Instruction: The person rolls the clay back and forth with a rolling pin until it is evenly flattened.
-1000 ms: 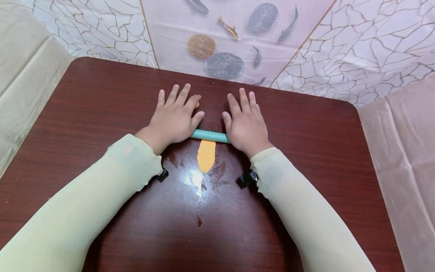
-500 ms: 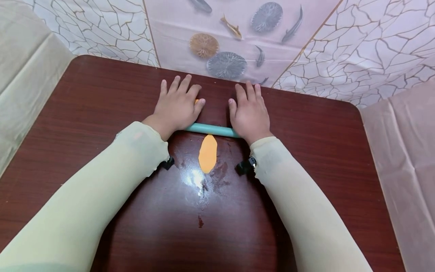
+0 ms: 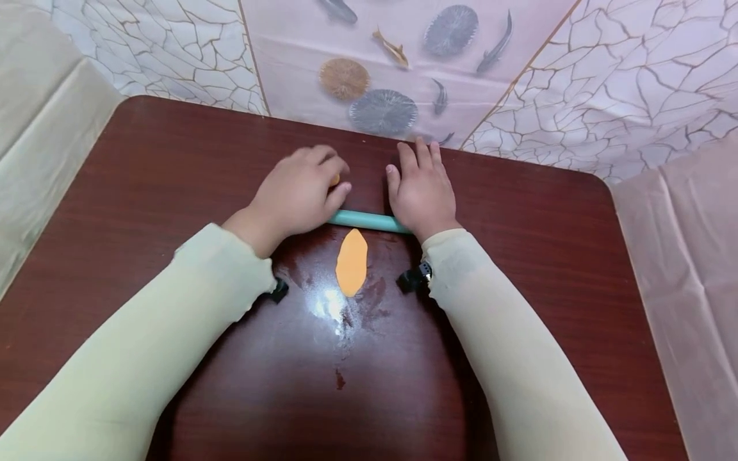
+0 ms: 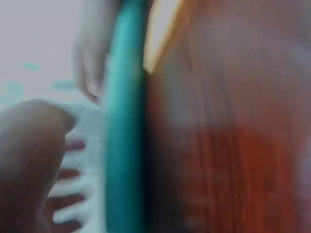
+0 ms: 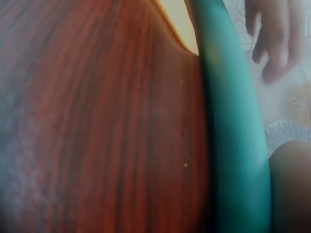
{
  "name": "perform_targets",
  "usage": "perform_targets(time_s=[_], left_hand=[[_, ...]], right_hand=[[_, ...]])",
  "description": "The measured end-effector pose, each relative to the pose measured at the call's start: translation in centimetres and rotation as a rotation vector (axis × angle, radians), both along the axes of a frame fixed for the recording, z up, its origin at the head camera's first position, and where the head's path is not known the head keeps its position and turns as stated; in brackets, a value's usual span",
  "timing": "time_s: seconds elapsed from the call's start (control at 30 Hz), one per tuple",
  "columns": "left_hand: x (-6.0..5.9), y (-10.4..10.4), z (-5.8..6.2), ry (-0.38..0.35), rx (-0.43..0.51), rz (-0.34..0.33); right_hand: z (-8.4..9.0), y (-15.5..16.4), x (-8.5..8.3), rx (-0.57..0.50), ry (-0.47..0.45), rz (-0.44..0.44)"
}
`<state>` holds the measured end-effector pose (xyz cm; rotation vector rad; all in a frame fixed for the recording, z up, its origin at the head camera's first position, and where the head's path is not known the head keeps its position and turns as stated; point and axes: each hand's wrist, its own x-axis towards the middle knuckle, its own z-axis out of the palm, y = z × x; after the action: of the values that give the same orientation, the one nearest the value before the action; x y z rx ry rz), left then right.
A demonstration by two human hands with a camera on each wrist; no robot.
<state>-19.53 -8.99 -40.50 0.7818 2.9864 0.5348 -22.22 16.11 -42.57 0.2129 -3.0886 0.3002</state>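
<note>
A teal rolling pin (image 3: 369, 221) lies crosswise on the table, its two ends hidden under the hands. My right hand (image 3: 423, 195) rests palm down over its right end, fingers straight and pointing away. At the other end my left hand (image 3: 296, 192) has its fingers loosely bent, thumb apart from them. Beside the left index finger shows a small orange lump (image 3: 334, 180), mostly hidden. Just on the near side of the pin is a flat, leaf-shaped piece of orange dough (image 3: 352, 262). In the left wrist view the rolling pin (image 4: 124, 145) runs alongside the blurred left fingers.
The dark red-brown wooden table (image 3: 519, 256) carries whitish smears and a small dark mark (image 3: 339, 379) nearer the person. A patterned cloth (image 3: 398, 57) hangs at the back edge. Pale fabric (image 3: 680, 243) borders both sides.
The pin first moved slightly away, baring the dough's far tip. Since then my left fingers have gone from straight and spread to bent, and that hand has shifted slightly nearer. The right hand stays flat.
</note>
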Motion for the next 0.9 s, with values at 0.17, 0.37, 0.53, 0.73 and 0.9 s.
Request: perform_targets(time_s=[0.17, 0.37, 0.53, 0.73, 0.9], left_hand=[[3.0, -1.0, 0.5, -0.018, 0.004, -0.160], [3.3, -1.4, -0.5, 0.019, 0.004, -0.145], [3.2, -1.5, -1.2, 0.064, 0.023, -0.157], [3.1, -2.0, -2.1, 0.084, 0.056, -0.141], [3.1, -2.2, -2.7, 0.081, 0.086, -0.143]], right_hand=[[0.4, -0.2, 0.1, -0.008, 0.058, 0.032], [2.4, -0.1, 2.7, -0.084, 0.150, 0.193], [3.8, -0.1, 7.8, -0.120, 0.218, 0.682], [2.7, 0.4, 10.7, -0.079, 0.117, 0.960], [1.5, 0.4, 10.3, -0.096, 0.087, 0.938]])
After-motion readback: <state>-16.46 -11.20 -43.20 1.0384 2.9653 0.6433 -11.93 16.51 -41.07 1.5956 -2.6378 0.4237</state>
